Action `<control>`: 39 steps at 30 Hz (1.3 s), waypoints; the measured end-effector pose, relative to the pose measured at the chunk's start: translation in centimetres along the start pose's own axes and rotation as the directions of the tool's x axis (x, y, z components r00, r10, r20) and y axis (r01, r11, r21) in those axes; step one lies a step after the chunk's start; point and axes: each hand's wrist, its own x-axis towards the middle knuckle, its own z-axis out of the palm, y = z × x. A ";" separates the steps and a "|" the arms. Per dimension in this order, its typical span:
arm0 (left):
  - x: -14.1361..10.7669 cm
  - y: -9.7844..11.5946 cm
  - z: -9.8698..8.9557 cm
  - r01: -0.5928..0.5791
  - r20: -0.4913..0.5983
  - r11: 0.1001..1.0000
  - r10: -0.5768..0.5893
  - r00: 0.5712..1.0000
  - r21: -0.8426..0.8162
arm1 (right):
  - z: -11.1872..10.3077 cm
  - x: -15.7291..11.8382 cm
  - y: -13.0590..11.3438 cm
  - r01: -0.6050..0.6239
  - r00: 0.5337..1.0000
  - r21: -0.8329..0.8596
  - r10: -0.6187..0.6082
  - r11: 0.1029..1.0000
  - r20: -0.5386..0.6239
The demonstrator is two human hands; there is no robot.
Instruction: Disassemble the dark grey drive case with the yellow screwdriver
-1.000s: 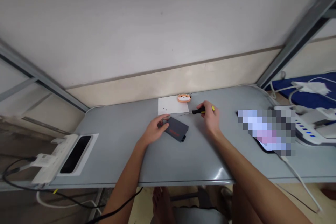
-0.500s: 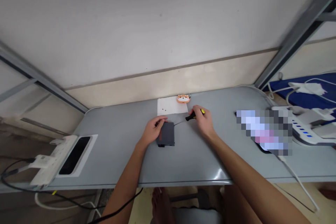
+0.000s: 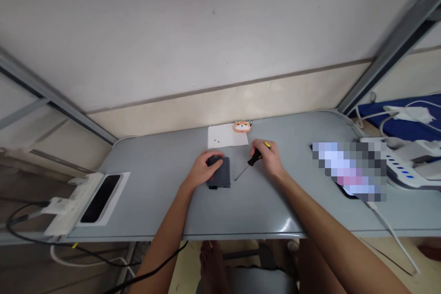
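Observation:
A small dark grey box (image 3: 221,173) lies flat on the grey table (image 3: 155,193). My left hand (image 3: 203,169) rests on its left half and holds it down. My right hand (image 3: 267,158) grips a screwdriver (image 3: 248,165) with a black and yellow handle. Its thin shaft slants down and left, with the tip on the table just right of the box. Behind the box lies a white sheet of paper (image 3: 225,136) with two tiny dark specks on it.
A small orange animal-face figure (image 3: 242,126) sits at the paper's far right corner. A white power strip (image 3: 65,204) and a dark slot (image 3: 101,197) are at the table's left end. A blurred device (image 3: 349,170), cables and a white charger (image 3: 409,165) lie at the right.
My left hand turned the grey box from slanted to square and pulled it closer. My right hand swung the screwdriver from level to tip-down beside the box.

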 end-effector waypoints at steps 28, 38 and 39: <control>0.1 -0.1 0.1 -0.099 -0.058 0.982 0.110 0.992 0.159 | 0.3 -0.5 -0.8 -0.009 0.999 0.005 0.009 1.000 0.042; -0.2 0.6 0.5 -0.240 -0.018 0.947 0.249 0.968 0.216 | 0.0 0.5 0.0 -0.137 0.950 0.122 0.165 0.983 -0.267; -0.2 0.6 0.5 -0.235 -0.014 0.949 0.244 0.970 0.209 | 0.1 0.6 0.0 -0.148 0.946 0.124 0.177 0.981 -0.272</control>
